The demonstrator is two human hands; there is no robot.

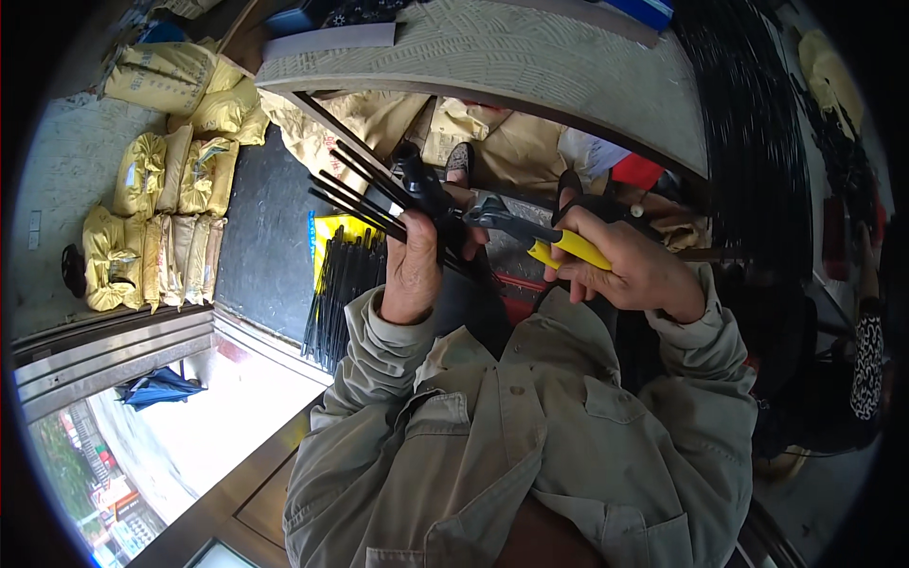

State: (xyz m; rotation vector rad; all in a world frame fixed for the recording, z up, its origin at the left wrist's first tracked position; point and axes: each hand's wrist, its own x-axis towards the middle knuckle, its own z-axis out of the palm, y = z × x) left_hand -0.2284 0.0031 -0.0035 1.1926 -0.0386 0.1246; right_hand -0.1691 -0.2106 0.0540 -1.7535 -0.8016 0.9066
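Observation:
My left hand (pixel 414 265) is closed around several thin black rods (pixel 355 210) that fan out toward the upper left. A thick dark tubular part (pixel 422 182) rises beside its fingers; I cannot make out what it is. My right hand (pixel 627 257) grips a pair of pliers (pixel 579 248) with yellow handles. Their metal jaws point left and reach the dark piece next to my left hand; whether they are clamped on it is hidden. Below and left of my left hand lies a bundle of black rods (pixel 341 284), partly over a yellow package (pixel 339 227).
A workbench with a patterned light top (pixel 530 57) stands ahead. On its right hangs a dense mass of long black strands or rods (pixel 753 142). Filled yellow sacks (pixel 156 180) are stacked at the left. A blue umbrella (pixel 159 386) shows beyond the doorway. Another person's patterned sleeve (pixel 866 364) appears far right.

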